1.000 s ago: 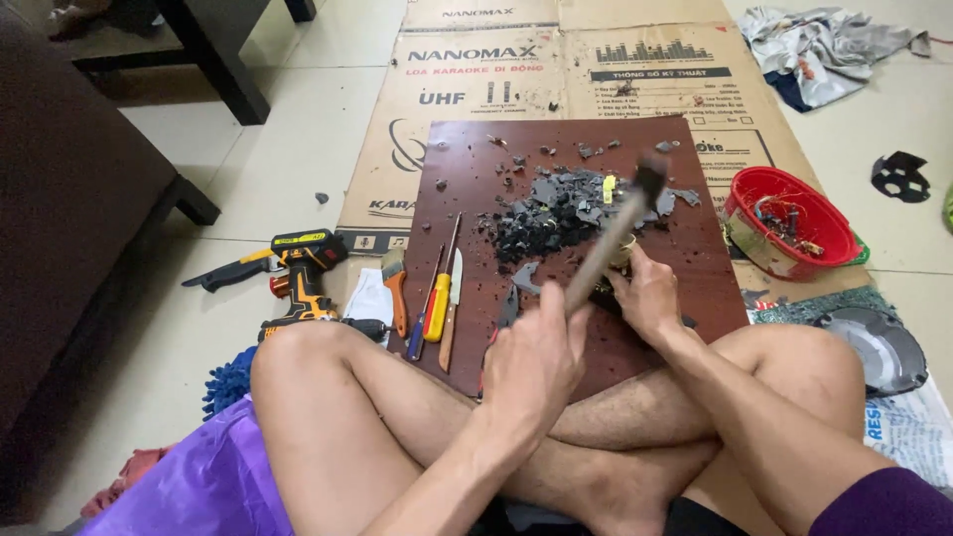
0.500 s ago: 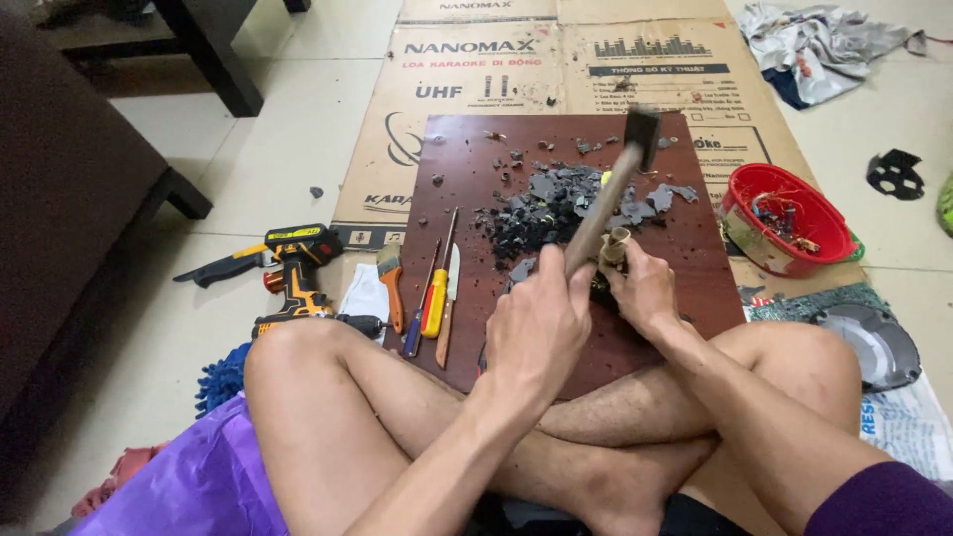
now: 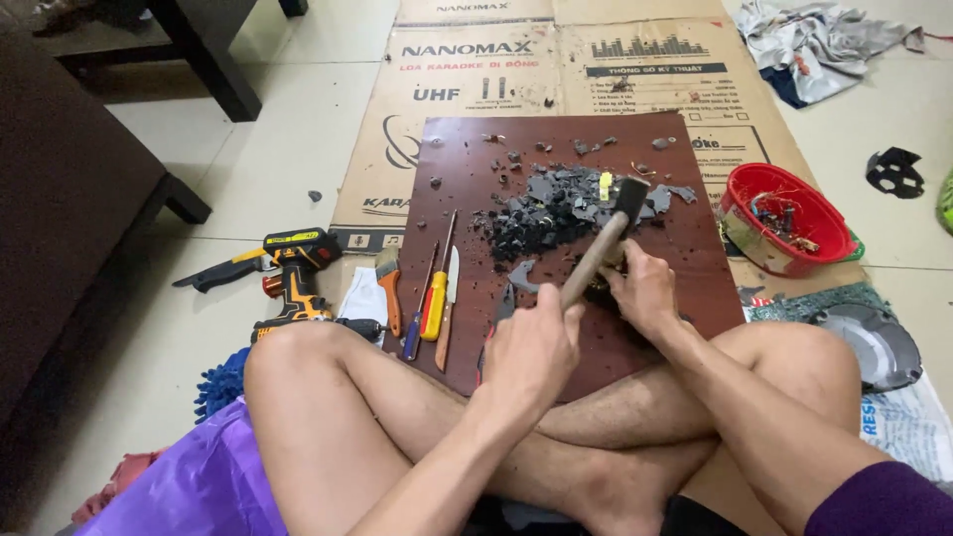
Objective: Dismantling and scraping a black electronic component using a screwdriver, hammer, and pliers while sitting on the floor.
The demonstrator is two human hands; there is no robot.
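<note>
Gripping the hammer [image 3: 601,248] low on its wooden handle for leverage, the left hand [image 3: 531,347] has its fingers wrapped tight, head hanging over the small piece the right hand [image 3: 643,290] pins on the brown board [image 3: 467,179], near the dark shards [image 3: 541,213].

Red basket [image 3: 747,195], dark-brown board [image 3: 467,179], yellow-black drill [image 3: 295,270].

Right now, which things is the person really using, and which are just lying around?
In use: hammer in the left hand; small piece under the right hand; dark broken bits; brown board.

Lying about: cordless drill; paintbrush; screwdrivers; red basket; grey cloth.
</note>
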